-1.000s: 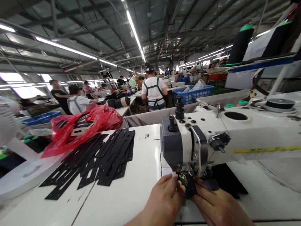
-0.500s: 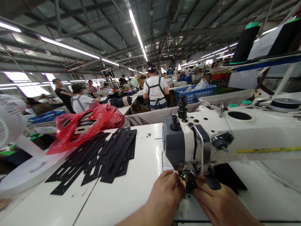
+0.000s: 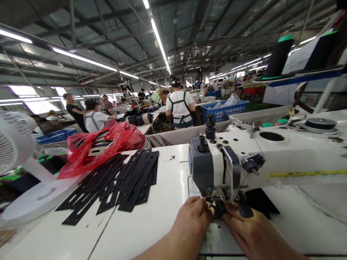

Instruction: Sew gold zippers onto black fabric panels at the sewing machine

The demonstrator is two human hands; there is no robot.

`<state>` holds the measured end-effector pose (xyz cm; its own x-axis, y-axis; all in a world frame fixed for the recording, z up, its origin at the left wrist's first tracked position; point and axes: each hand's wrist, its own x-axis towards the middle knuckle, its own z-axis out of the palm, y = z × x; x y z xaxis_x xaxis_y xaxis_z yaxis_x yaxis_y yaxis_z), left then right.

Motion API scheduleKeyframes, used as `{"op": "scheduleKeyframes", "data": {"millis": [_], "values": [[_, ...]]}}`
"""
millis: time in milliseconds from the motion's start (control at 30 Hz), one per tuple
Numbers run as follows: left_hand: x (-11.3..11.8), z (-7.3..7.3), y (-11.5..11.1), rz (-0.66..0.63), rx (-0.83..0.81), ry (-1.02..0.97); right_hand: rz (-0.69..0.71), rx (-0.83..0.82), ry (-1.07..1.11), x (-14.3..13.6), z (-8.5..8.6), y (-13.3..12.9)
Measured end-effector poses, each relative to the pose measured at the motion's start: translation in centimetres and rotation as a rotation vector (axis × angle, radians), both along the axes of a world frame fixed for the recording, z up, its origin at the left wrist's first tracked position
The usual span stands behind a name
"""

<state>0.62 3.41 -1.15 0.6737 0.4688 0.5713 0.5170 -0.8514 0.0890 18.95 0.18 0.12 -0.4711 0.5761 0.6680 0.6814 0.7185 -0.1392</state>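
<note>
Broadly, the smooth white worktable (image 3: 165,202) carries everything near at hand, and the large white sewing machine with a grey end cover (image 3: 292,155) stands across its right side, its needle area towards the hands. The white plastic fan (image 3: 43,195) stands at the far left, seemingly there to leave the middle free. Beside it, the crumpled translucent red plastic bag (image 3: 127,135) lies open, and in front of it the pile of flat black slotted strips (image 3: 137,177) fans out, probably so that single strips lift off easily.

The left hand (image 3: 189,224) and right hand (image 3: 251,231) flank the small black piece with a gold-coloured marking (image 3: 217,207), which sits just below the machine's needle area; holding it from both sides likely keeps it flat and straight. The left thumb and fingers are drawn together, pinching its left edge. The right fingers lie pressed together against its right side; their tips are hidden, so I cannot tell whether they grip or merely press.
</note>
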Motion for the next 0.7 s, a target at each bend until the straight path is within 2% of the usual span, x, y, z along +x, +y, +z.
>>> {"op": "scheduleKeyframes", "data": {"millis": [200, 700], "values": [[-0.32, 0.01, 0.04, -0.045, 0.079, -0.01, 0.019, -0.001, -0.007, 0.02, 0.54, -0.21], [-0.17, 0.77, -0.1, -0.017, -0.064, -0.011, -0.006, -0.003, -0.054, 0.22, 0.4, 0.07]]}}
